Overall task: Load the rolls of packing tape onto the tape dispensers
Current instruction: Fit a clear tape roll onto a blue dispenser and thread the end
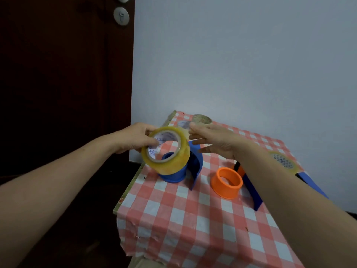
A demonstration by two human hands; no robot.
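A yellowish clear tape roll (166,151) is gripped by the left hand (133,138) just above the blue plastic dispenser (173,177); its loose end is pinched by the right hand (212,144), other fingers spread.

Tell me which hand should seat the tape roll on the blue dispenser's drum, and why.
Left. The left hand grips the tape roll, thumb in its core, just above the drum of the blue dispenser. The right hand only pinches at the roll's far edge, other fingers spread, so it likely steadies.
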